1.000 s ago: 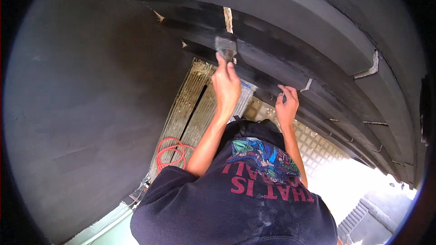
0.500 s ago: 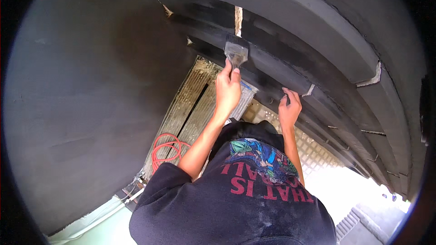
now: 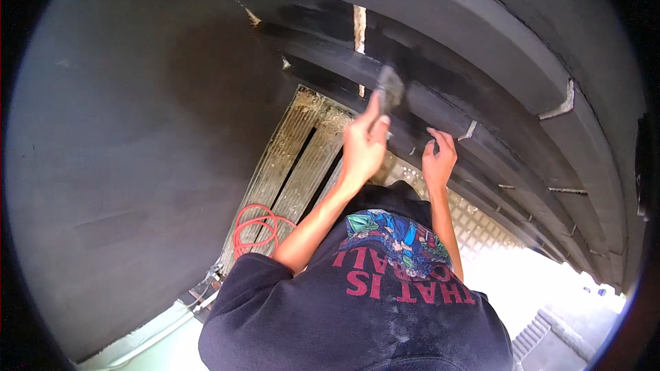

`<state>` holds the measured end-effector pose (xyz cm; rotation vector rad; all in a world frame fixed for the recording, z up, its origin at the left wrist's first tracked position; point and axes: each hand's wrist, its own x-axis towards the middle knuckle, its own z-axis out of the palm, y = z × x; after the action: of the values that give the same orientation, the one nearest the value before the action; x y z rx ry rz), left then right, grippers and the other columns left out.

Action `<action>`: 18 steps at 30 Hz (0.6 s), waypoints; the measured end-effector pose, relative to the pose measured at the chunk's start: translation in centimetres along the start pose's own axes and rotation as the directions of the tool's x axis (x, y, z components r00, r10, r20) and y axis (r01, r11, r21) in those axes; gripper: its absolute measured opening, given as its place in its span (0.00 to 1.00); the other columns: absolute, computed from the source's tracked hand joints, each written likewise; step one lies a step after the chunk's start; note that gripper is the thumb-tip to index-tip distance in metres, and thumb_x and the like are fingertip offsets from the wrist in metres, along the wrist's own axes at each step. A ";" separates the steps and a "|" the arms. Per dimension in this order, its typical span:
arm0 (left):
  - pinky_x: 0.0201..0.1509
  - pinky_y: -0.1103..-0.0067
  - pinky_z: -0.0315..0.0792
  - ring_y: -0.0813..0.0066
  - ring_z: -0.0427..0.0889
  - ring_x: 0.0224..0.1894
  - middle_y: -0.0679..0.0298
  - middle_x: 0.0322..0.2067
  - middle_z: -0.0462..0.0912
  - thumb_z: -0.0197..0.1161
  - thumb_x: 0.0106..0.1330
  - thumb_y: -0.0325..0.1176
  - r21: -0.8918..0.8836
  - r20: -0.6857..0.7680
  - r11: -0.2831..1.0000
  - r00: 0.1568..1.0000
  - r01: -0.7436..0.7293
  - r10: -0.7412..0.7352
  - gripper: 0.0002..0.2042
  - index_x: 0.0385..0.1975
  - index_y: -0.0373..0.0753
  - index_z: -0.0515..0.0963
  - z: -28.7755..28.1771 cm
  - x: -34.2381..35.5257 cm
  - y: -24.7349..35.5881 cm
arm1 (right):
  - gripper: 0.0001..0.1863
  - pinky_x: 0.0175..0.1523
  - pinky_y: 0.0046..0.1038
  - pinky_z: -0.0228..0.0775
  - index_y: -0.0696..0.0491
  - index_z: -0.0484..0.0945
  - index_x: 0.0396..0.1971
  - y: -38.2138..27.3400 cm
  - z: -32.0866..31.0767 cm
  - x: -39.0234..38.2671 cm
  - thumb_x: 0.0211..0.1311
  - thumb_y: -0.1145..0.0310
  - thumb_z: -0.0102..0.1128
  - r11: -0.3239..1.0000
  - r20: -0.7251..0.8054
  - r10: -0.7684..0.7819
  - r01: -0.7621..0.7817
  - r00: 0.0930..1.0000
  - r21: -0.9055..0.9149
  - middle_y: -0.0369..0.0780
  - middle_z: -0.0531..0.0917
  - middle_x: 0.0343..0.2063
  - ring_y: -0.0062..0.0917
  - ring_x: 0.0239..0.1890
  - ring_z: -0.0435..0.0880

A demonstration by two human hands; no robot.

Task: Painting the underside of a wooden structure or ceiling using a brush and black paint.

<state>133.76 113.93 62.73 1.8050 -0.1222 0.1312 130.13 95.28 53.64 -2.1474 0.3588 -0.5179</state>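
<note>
My left hand (image 3: 364, 148) grips the handle of a flat paintbrush (image 3: 392, 88), which is smeared by motion. The brush head is against or just over the dark grey, stepped mouldings (image 3: 430, 103); whether the bristles touch cannot be told. My right hand (image 3: 439, 158) holds nothing that I can see. Its fingers are loosely bent and apart, with the tips at or near the lower edge of the mouldings. A pale, unpainted strip (image 3: 359, 29) crosses the mouldings to the left of the brush.
A broad dark wall (image 3: 137, 165) fills the left side. Weathered grooved planks (image 3: 289, 158) lie below the mouldings, with a coiled red hose or cable (image 3: 254, 227) on them. Pale joints (image 3: 560, 104) break the mouldings at the right. Steps (image 3: 531, 336) show far below.
My left hand has swung the paintbrush to the right and slightly down, off the pale strip, baring more of it. My right hand has stayed nearly in place.
</note>
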 end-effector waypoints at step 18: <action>0.43 0.63 0.75 0.44 0.84 0.38 0.39 0.35 0.80 0.54 0.65 0.20 0.030 0.217 0.981 0.959 -0.193 0.182 0.25 0.63 0.20 0.67 9.4 -2.4 0.9 | 0.13 0.48 0.36 0.73 0.65 0.81 0.42 1.8 -1.3 -0.9 0.58 0.75 0.60 0.991 0.030 -0.071 0.067 0.997 0.115 0.48 0.81 0.40 0.42 0.45 0.82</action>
<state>131.43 104.64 60.99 1.8530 -0.4479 0.0751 128.61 93.79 52.67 -2.0610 0.2310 -0.5281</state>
